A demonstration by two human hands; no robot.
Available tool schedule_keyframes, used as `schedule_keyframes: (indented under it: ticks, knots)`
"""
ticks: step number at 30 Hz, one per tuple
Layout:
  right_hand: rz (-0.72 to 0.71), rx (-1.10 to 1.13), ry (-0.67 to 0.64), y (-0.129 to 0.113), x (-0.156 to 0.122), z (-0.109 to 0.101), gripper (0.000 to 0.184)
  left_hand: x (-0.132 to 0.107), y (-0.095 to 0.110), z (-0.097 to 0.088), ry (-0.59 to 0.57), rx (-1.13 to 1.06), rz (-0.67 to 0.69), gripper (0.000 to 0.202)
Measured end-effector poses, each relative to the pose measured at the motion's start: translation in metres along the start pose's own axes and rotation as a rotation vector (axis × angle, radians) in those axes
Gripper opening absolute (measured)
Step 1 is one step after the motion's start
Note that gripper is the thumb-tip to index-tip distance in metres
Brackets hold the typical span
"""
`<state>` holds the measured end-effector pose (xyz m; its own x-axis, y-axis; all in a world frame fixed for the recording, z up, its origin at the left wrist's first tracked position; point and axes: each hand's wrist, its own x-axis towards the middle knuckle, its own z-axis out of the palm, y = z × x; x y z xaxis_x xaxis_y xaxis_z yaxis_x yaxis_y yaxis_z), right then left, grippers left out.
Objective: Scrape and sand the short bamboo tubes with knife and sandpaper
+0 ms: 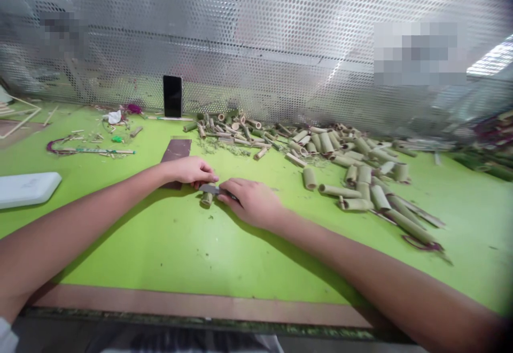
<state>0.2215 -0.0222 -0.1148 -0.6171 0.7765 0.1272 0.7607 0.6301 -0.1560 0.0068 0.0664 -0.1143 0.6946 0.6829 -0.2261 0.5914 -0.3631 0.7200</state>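
Note:
My right hand (253,201) is closed around the handle of a knife (210,189), whose grey blade points left. Under the blade, a short piece of bamboo (207,199) rests on the green tabletop. My left hand (193,172) is just beyond the blade with its fingers curled and pinched together. Whatever those fingers hold is hidden or too small to name. Below my left wrist lies a flat brown board (175,151).
A large pile of cut bamboo tubes (326,142) spreads from the back middle to the right. A phone (172,96) stands upright against the perforated metal screen (256,38). At left are a white case (28,188), scraps and a green-marked strip (98,151).

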Motion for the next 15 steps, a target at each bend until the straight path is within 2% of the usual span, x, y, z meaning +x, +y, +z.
schedule_keyframes:
  ticks: [5,8,11,15]
  knots:
    - [-0.030,0.008,-0.011,-0.0008,-0.0007,0.0001,0.023,-0.0014,0.0009,-0.0003,0.003,-0.016,-0.003,0.052]
    - [0.002,0.008,0.018,-0.0008,-0.0011,0.0006,0.024,-0.0018,0.0016,-0.0003,0.001,-0.008,-0.007,0.051]
    - [-0.063,0.015,-0.013,-0.0013,-0.0012,0.0007,0.024,-0.0015,0.0015,0.0000,-0.002,-0.021,-0.005,0.050]
    - [0.017,-0.003,0.009,-0.0026,-0.0005,-0.0002,0.024,-0.0012,0.0014,0.0004,0.008,-0.016,-0.027,0.049]
